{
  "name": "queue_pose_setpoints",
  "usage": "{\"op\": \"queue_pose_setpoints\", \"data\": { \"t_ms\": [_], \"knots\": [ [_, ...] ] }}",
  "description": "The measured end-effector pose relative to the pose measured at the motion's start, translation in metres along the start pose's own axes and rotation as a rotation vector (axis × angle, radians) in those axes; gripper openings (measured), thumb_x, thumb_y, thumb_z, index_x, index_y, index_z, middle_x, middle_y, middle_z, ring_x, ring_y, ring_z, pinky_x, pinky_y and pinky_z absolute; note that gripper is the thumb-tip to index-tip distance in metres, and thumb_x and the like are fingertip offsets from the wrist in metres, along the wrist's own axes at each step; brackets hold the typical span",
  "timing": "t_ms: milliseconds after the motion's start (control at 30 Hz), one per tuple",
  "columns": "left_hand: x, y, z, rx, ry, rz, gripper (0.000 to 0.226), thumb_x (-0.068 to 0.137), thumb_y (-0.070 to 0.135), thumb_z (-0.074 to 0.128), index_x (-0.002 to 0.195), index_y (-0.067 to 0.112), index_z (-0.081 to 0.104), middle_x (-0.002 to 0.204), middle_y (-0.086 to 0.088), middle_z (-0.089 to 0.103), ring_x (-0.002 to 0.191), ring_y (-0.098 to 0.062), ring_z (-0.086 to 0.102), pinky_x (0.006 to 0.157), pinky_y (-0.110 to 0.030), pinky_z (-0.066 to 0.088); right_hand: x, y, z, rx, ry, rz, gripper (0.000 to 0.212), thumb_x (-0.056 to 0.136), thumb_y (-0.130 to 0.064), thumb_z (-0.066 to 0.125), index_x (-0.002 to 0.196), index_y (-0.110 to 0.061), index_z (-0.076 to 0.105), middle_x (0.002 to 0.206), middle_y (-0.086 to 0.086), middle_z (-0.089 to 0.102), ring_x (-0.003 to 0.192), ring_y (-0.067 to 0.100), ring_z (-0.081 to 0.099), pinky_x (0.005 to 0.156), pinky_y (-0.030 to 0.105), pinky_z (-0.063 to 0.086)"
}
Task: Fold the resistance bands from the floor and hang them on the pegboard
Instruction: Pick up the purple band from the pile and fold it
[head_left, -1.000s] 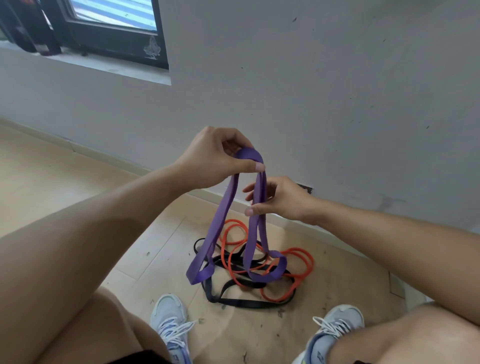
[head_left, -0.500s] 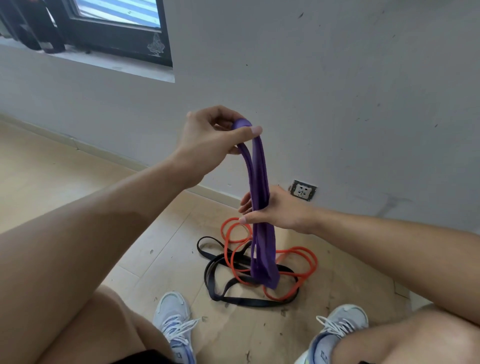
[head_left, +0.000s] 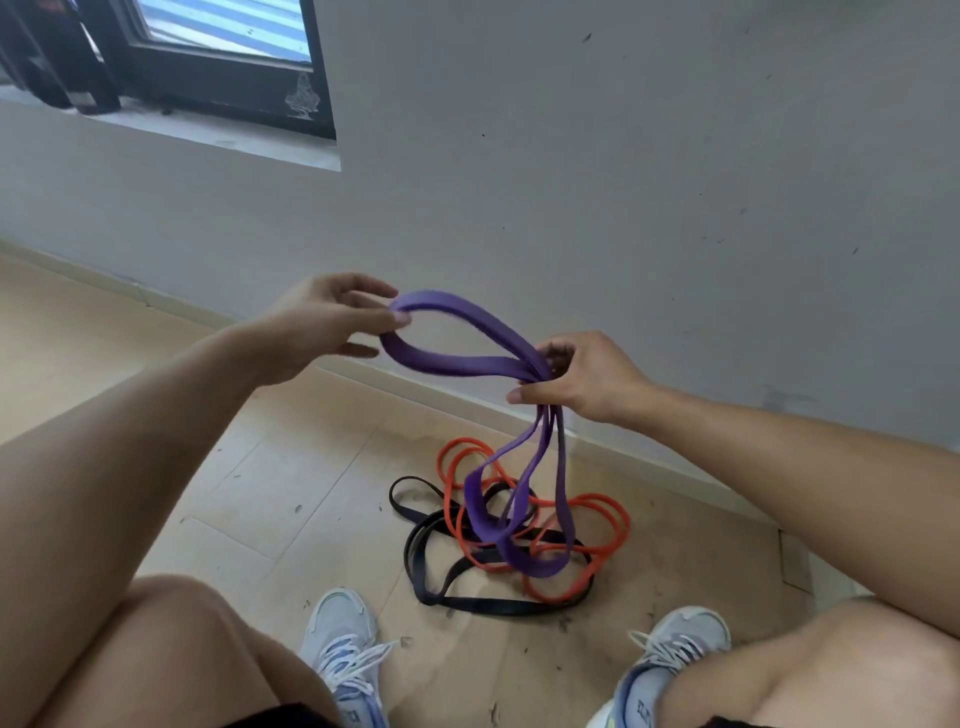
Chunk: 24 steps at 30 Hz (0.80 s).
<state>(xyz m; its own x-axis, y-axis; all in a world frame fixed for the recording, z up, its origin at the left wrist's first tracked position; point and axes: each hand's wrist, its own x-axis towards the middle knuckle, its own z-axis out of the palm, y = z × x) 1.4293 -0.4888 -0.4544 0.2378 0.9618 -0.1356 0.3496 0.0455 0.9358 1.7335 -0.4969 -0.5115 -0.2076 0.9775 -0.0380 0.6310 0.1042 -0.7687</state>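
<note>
L hand (head_left: 332, 325) pinches one end of the purple band (head_left: 457, 358) w/ thumb & fingertips, R hand (head_left: 582, 379) grips its gathered strands, both forearms outstretched.

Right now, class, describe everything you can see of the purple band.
The purple band is a flat, wide, matte loop that looks rubbery. The left hand pinches one end; the right hand gathers its strands in a grip. Between them it forms an open, roughly level loop. Below the right hand, its loops hang over the orange band and black band on the floor.
</note>
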Motion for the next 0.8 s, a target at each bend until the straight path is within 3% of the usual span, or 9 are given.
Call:
{"op": "queue_pose_setpoints", "data": {
  "t_ms": [167, 267, 333, 400, 433, 500, 567, 700, 800],
  "knots": [
    [0.000, 0.009, 0.042, 0.502, -0.133, 0.028, 0.112, 0.055, 0.054, 0.090, 0.151, 0.033, 0.038, 0.141, 0.007, 0.054, 0.136, -0.017, 0.047, 0.108, -0.035, 0.040, -0.002, -0.023, 0.003, -0.076, -0.014, -0.103, 0.043, 0.064, -0.037, 0.098, 0.099, -0.022, 0.079, 0.084, -0.007, 0.079, 0.080, 0.012, 0.074, 0.081, 0.033, 0.060],
    [0.004, 0.018, 0.075, 0.668, -0.214, 0.054, 0.117, 0.062, 0.052, 0.091, 0.156, 0.030, 0.026, 0.145, 0.002, 0.053, 0.133, -0.020, 0.050, 0.099, -0.028, 0.038, -0.003, -0.034, 0.007, -0.065, -0.036, -0.162, 0.053, 0.063, -0.030, 0.098, 0.107, -0.026, 0.068, 0.088, -0.005, 0.079, 0.080, 0.013, 0.075, 0.082, 0.035, 0.061],
    [0.007, 0.018, 0.089, 0.755, -0.237, 0.063, 0.117, 0.066, 0.048, 0.091, 0.158, 0.024, 0.023, 0.138, -0.005, 0.060, 0.123, -0.024, 0.056, 0.096, -0.028, 0.040, -0.002, -0.036, 0.005, -0.090, -0.041, -0.182, 0.060, 0.064, -0.028, 0.098, 0.103, -0.026, 0.054, 0.082, -0.004, 0.077, 0.071, 0.013, 0.071, 0.073, 0.035, 0.060],
    [0.008, 0.017, 0.093, 0.844, -0.197, 0.076, 0.107, 0.068, 0.047, 0.090, 0.154, 0.018, 0.033, 0.129, -0.008, 0.064, 0.114, -0.026, 0.060, 0.093, -0.031, 0.043, -0.003, -0.036, 0.004, -0.136, -0.042, -0.202, 0.064, 0.062, -0.029, 0.099, 0.095, -0.027, 0.045, 0.076, -0.004, 0.072, 0.062, 0.011, 0.062, 0.066, 0.034, 0.055],
    [0.008, 0.018, 0.093, 0.890, -0.167, 0.083, 0.095, 0.067, 0.047, 0.090, 0.145, 0.016, 0.047, 0.119, -0.007, 0.068, 0.105, -0.026, 0.062, 0.088, -0.032, 0.047, -0.004, -0.034, 0.004, -0.149, -0.044, -0.210, 0.065, 0.061, -0.028, 0.100, 0.092, -0.029, 0.042, 0.077, -0.004, 0.070, 0.061, 0.010, 0.060, 0.065, 0.034, 0.054],
    [0.008, 0.024, 0.092, 0.930, -0.112, 0.102, 0.057, 0.065, 0.047, 0.090, 0.109, 0.016, 0.072, 0.088, -0.004, 0.071, 0.080, -0.024, 0.063, 0.072, -0.033, 0.051, -0.005, -0.029, 0.004, -0.140, -0.057, -0.209, 0.067, 0.060, -0.025, 0.101, 0.090, -0.031, 0.041, 0.085, -0.002, 0.070, 0.066, 0.011, 0.064, 0.068, 0.036, 0.056],
    [0.006, 0.033, 0.090, 0.904, -0.078, 0.138, 0.036, 0.065, 0.046, 0.090, 0.083, 0.018, 0.075, 0.068, -0.001, 0.066, 0.065, -0.021, 0.058, 0.059, -0.031, 0.047, -0.005, -0.023, 0.005, -0.075, -0.086, -0.184, 0.066, 0.062, -0.023, 0.100, 0.094, -0.032, 0.043, 0.090, 0.002, 0.073, 0.075, 0.018, 0.071, 0.073, 0.040, 0.061],
    [-0.002, 0.043, 0.083, 0.717, -0.055, 0.165, 0.028, 0.066, 0.044, 0.089, 0.081, 0.022, 0.079, 0.067, 0.000, 0.073, 0.060, -0.016, 0.062, 0.057, -0.032, 0.052, -0.006, -0.015, 0.011, 0.048, -0.166, -0.130, 0.052, 0.070, -0.021, 0.096, 0.108, -0.028, 0.062, 0.095, 0.003, 0.079, 0.089, 0.020, 0.076, 0.088, 0.043, 0.062],
    [-0.008, 0.045, 0.072, 0.582, -0.052, 0.138, 0.022, 0.071, 0.037, 0.087, 0.084, 0.021, 0.079, 0.070, 0.004, 0.076, 0.062, -0.009, 0.068, 0.065, -0.028, 0.055, -0.012, -0.010, 0.015, 0.032, -0.208, -0.096, 0.037, 0.073, -0.024, 0.094, 0.101, -0.027, 0.070, 0.100, -0.003, 0.078, 0.091, 0.006, 0.075, 0.083, 0.028, 0.060]
  ]
}}
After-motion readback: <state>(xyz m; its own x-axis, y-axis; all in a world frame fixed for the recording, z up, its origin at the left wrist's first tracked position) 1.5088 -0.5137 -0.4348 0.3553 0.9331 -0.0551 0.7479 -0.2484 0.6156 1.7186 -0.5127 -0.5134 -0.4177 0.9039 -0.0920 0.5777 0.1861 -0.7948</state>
